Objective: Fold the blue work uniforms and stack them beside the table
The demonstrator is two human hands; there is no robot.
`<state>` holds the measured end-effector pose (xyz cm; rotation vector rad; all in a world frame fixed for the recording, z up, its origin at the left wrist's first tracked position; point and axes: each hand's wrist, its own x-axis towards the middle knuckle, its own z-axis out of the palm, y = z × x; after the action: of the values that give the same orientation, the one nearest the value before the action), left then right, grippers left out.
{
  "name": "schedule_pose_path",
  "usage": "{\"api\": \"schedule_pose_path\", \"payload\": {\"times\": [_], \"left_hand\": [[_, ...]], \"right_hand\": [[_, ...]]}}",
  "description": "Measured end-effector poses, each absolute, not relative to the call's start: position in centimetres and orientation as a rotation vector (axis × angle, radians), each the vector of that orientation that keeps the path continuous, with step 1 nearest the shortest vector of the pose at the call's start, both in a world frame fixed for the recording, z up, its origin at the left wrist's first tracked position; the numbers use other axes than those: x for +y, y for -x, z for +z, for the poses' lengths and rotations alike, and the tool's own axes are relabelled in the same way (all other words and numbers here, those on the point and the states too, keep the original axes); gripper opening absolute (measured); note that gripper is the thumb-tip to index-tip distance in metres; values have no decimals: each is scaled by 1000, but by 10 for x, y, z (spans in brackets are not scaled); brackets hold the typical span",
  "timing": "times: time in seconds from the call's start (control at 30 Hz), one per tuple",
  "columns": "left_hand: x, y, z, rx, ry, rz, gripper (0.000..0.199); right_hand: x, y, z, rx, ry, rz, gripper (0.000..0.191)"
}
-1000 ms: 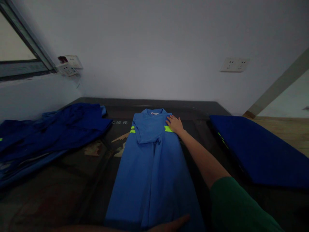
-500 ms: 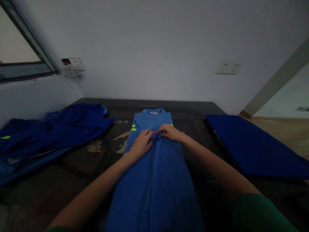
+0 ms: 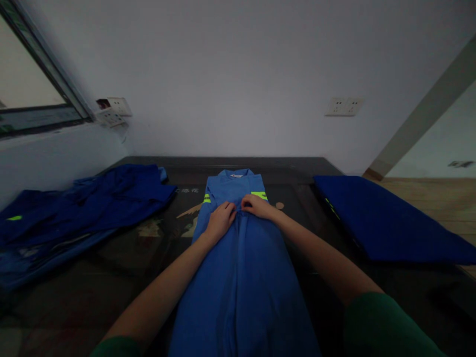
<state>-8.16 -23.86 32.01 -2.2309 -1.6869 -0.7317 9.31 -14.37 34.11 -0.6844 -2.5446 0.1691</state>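
Note:
A light blue garment [image 3: 260,267] with yellow-green stripes lies lengthwise on the dark table [image 3: 297,173], its collar toward the wall. Near its upper middle, my left hand [image 3: 222,218] has its fingers bent together on the cloth left of the centre seam. Just across the seam, my right hand [image 3: 256,206] pinches the cloth, thumb and fingers close together. A small gap separates the two hands. The fabric between and below them is gathered in a lengthwise ridge.
Rumpled dark blue clothes [image 3: 111,198] lie on other blue garments at the left. A flat dark blue garment stack [image 3: 390,218] rests at the right. Behind the table is a wall with sockets [image 3: 344,106]; a window [image 3: 33,74] is at the upper left.
My hands have drawn slightly apart, and the bunched cloth between them lies flatter. More of the right yellow-green stripe shows. The view has shifted a little.

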Motion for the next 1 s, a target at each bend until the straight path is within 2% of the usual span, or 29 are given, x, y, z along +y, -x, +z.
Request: {"api": "schedule_pose_path", "payload": {"times": [0.17,0.37,0.53,0.6,0.7,1.0], "left_hand": [[-236,84,322,-1596,2167,-845,20],[-240,89,322,-1559,2176,-682,30],[-240,89,318,-1637,2222,-630,27],[-241,88,319,-1644,2225,-637,21],[-241,85,321,-1668,2192,-589,18],[-238,85,324,-1839,2086,-521,23]], "right_hand": [[-158,-84,334,-2435,779,14,4],[-166,-79,311,-2446,881,-193,16],[-158,-88,316,-2433,738,54,12],[-153,-94,320,-2419,678,154,16],[-149,-99,323,-2437,640,185,23],[-138,-100,330,-2500,513,291,34]]}}
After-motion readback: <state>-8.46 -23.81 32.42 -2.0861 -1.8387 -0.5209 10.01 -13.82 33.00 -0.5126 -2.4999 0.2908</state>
